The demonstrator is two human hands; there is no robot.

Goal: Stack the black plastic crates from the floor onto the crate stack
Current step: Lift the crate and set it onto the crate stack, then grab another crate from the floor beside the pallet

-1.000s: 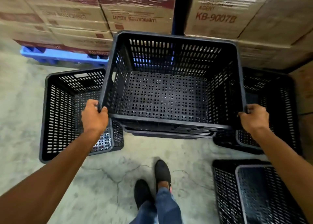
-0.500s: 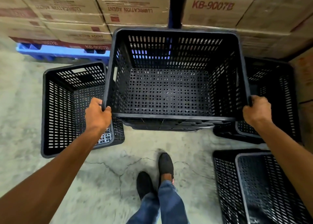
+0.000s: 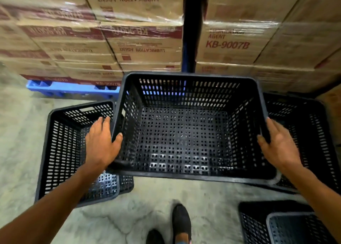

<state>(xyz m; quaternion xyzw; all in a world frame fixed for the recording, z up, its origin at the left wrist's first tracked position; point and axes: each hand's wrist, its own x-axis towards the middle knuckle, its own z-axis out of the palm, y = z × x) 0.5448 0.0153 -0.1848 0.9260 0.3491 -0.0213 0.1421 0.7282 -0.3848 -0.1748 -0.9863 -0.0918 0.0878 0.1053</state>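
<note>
Spreading flat along the outside of the crate wall, the fingers [image 3: 103,123] of the left hand [image 3: 100,144] lie extended and loose, with only the thumb hooked over the rim of the central black crate [image 3: 184,138]. On the other side the right hand [image 3: 278,146] mirrors this: fingers open and stretched along the crate's right wall, thumb pressed at the rim, not curled into a closed grip. Both bare forearms reach in from the lower corners.

Between the two hands the central black crate sits upright and empty, its perforated floor visible; whether it rests on other crates beneath cannot be told from this angle. Just beside it on the left, a second black crate [image 3: 62,151] stands on the concrete floor [image 3: 20,133], partly under the left hand. Another crate [image 3: 310,129] lies behind the right hand, and nested crates [image 3: 276,225] occupy the lower right corner. Two dark shoes [image 3: 180,223] show at the bottom edge. Behind everything, wrapped cardboard boxes [image 3: 145,46] sit on a blue pallet [image 3: 72,91].
</note>
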